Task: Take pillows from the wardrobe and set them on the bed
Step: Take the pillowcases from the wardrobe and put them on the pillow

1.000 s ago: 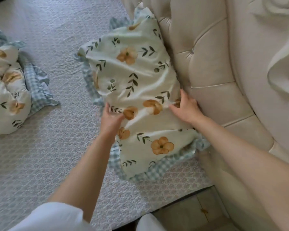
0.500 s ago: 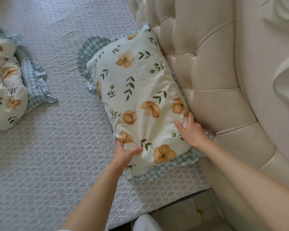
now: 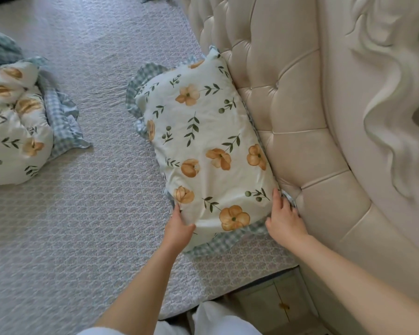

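One floral pillow [image 3: 203, 151] lies on the bed [image 3: 82, 226] against the headboard [image 3: 288, 117]. The left hand [image 3: 179, 229] and right hand [image 3: 284, 220] each grip a near corner of it. A second pillow [image 3: 12, 131] lies crumpled further off, likely still to be placed.

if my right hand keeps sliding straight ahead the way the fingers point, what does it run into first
Probably nothing new: the right hand points along the seam between the floral pillow and the tufted headboard, so it would wedge between those two. Depth there is unclear.
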`<state>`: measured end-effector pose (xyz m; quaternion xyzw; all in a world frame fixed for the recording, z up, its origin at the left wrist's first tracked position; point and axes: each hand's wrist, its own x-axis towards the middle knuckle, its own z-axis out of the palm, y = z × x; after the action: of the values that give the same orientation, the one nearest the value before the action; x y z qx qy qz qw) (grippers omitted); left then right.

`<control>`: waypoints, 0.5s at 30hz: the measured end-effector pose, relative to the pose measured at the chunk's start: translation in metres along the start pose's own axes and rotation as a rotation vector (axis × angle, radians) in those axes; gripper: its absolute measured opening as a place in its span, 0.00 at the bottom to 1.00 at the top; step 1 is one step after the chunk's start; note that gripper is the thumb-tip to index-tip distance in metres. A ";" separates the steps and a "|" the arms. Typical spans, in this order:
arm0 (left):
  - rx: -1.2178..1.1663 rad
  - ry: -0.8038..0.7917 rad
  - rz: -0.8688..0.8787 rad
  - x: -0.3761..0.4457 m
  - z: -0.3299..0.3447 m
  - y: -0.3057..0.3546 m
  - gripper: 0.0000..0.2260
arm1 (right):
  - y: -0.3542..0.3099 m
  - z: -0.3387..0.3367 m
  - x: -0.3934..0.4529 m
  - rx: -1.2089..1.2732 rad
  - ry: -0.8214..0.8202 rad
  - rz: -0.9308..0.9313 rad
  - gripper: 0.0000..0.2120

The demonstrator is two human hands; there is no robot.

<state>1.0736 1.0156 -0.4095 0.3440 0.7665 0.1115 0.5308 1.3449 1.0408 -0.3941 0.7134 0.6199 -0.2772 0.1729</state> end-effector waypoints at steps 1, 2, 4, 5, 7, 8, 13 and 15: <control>0.000 -0.006 -0.004 -0.005 -0.002 -0.002 0.34 | -0.001 -0.003 -0.004 0.010 0.003 0.002 0.38; -0.007 -0.011 -0.010 -0.010 -0.005 -0.005 0.32 | -0.004 -0.005 -0.009 0.013 0.022 -0.008 0.37; -0.035 -0.021 -0.018 -0.019 -0.009 -0.011 0.27 | -0.016 -0.011 -0.017 0.017 0.080 -0.050 0.35; -0.054 -0.020 -0.015 -0.025 -0.012 -0.013 0.24 | -0.024 -0.014 -0.022 0.027 0.104 -0.078 0.34; -0.092 0.001 0.010 -0.035 -0.021 -0.018 0.21 | -0.045 -0.019 -0.031 0.052 0.144 -0.161 0.32; -0.113 0.019 0.029 -0.042 -0.026 -0.021 0.20 | -0.056 -0.020 -0.037 0.053 0.163 -0.219 0.30; -0.207 0.171 0.121 -0.083 -0.067 -0.056 0.12 | -0.128 -0.013 -0.072 0.037 0.199 -0.487 0.25; -0.249 0.252 0.148 -0.105 -0.088 -0.078 0.12 | -0.160 -0.006 -0.091 0.019 0.209 -0.604 0.24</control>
<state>0.9844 0.9073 -0.3378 0.3144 0.7798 0.2863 0.4596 1.1819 0.9999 -0.3184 0.5235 0.8153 -0.2472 0.0114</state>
